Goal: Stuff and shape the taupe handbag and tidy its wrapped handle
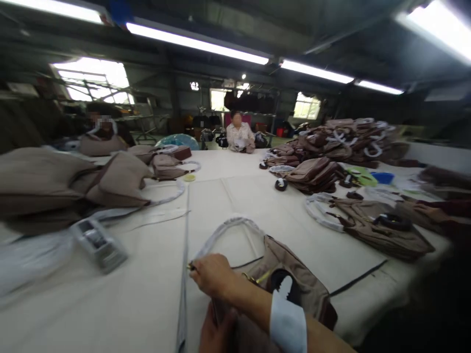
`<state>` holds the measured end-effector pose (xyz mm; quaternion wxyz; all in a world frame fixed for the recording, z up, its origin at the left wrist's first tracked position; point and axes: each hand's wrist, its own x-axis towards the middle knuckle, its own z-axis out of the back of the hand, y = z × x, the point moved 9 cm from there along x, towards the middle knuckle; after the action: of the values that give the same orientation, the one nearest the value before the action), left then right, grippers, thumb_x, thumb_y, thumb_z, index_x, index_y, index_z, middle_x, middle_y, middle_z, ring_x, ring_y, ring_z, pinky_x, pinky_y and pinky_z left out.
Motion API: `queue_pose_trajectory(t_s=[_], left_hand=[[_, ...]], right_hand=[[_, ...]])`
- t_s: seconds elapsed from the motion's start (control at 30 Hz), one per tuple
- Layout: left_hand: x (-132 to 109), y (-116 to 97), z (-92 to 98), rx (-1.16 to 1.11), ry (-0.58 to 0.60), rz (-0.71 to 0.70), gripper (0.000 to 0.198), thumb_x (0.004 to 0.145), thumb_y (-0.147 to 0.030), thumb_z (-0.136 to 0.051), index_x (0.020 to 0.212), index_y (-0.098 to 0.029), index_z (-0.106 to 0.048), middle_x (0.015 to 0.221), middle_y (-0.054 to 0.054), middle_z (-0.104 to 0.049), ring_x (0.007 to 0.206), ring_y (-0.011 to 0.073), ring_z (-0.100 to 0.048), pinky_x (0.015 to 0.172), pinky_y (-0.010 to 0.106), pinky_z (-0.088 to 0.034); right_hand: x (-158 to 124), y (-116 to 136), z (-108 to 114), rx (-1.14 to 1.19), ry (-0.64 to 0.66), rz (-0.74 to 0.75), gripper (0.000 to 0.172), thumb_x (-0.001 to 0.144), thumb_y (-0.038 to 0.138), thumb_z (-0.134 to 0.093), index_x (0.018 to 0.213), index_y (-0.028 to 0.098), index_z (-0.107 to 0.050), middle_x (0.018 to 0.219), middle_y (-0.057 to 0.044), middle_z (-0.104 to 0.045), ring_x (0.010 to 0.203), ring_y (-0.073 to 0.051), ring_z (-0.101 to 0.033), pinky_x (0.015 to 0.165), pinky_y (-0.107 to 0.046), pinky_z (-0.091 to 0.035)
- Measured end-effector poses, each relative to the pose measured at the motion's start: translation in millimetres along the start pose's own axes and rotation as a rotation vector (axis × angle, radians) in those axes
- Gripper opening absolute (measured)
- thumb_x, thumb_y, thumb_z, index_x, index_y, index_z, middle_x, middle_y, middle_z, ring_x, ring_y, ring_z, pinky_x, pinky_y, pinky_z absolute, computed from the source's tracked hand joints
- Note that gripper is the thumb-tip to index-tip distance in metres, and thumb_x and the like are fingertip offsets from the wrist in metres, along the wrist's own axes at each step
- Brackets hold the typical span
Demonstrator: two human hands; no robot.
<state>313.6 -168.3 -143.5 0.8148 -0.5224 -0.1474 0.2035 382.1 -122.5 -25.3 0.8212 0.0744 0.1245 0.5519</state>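
Observation:
A brown handbag [294, 282] lies open on the cream table [147, 304] right in front of me. Its handle [230, 224], wrapped in clear plastic, arches away from me. My right hand [211, 275] reaches across the bag and pinches the handle's left end, where a small gold metal piece shows. A white cuff covers that forearm. My left hand [216, 334] is at the bottom edge, half out of view, and grips the bag's near edge.
Piles of brown bags lie at left [55, 181] and back right [342, 139]. A grey tape dispenser [98, 243] sits to my left. A co-worker's hand [430, 213] rests on another bag [382, 230] at right. Two people sit at the far side.

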Motion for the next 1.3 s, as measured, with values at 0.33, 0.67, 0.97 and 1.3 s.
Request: queue_pose_trajectory(t_s=[0.33,0.67,0.97,1.3], left_hand=[[-65.3,101.7,283.5,-0.206,-0.178,0.3,0.06,0.075,-0.047,-0.063,0.121,-0.01,-0.054,0.115,0.01,-0.066,0.106,0.0264,-0.062,0.094,0.035,-0.049],[-94.3,72.9,308.7,0.479,-0.424,0.091,0.025,0.086,-0.03,-0.046,0.098,-0.015,-0.062,0.105,0.011,-0.062,0.106,0.0253,-0.052,0.099,0.043,-0.04],[0.7,51.0,201.2,0.879,0.134,0.008,0.025,0.082,-0.028,-0.055,0.095,-0.009,-0.064,0.096,0.012,-0.062,0.081,0.0262,-0.065,0.07,0.035,-0.052],[-110.3,-3.3,248.3,0.723,-0.156,-0.549,0.024,0.086,-0.005,-0.039,0.099,-0.018,-0.054,0.096,0.007,-0.062,0.088,0.0127,-0.06,0.077,0.019,-0.05]], right_hand=[[-26.5,90.3,-61.6,0.096,0.072,0.557,0.04,0.081,0.035,-0.064,0.119,0.02,-0.058,0.12,-0.009,-0.059,0.109,-0.028,-0.055,0.094,-0.045,-0.044],[20.8,118.4,-69.7,-0.084,-0.095,0.589,0.03,0.077,0.019,-0.066,0.107,0.021,-0.065,0.129,-0.011,-0.053,0.117,-0.029,-0.051,0.09,-0.044,-0.051],[88.5,111.3,-64.8,-0.32,-0.05,0.578,0.022,0.08,0.019,-0.065,0.102,0.02,-0.068,0.128,-0.013,-0.052,0.122,-0.032,-0.046,0.089,-0.043,-0.05],[111.1,94.9,-84.8,-0.296,-0.001,0.572,0.019,0.083,0.022,-0.062,0.1,0.024,-0.07,0.112,-0.012,-0.058,0.108,-0.03,-0.054,0.074,-0.038,-0.053]])
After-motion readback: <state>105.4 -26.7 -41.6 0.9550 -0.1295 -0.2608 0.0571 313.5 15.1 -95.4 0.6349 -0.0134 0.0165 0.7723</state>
